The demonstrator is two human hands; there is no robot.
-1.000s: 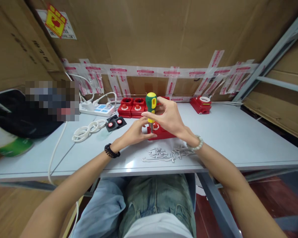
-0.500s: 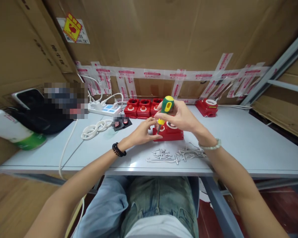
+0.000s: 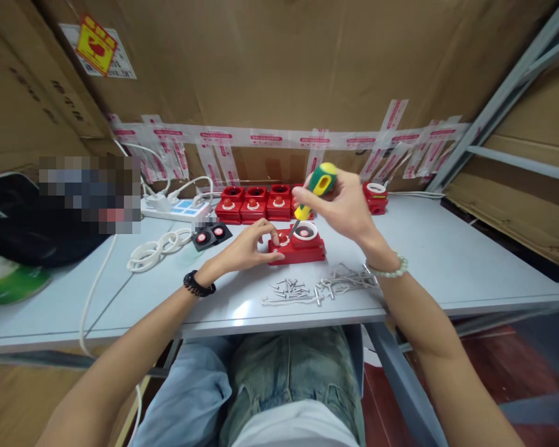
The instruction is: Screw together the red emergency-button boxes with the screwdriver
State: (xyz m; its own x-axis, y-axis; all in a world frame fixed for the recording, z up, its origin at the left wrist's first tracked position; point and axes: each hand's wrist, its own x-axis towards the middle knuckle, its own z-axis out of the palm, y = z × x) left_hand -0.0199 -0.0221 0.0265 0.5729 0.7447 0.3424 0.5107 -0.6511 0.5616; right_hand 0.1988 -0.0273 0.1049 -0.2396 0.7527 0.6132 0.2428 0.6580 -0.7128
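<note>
Loose screws (image 3: 293,290) lie nearest on the worktop (image 3: 447,261); beyond, left hand (image 3: 246,248) fingers clasp a red housing (image 3: 298,248), while right hand (image 3: 342,205) grips a tilted screwdriver (image 3: 314,194), its tip seemingly on the housing.

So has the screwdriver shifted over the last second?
Yes. The screwdriver was upright; now its handle leans right, above the red housing, in the right hand.
</note>
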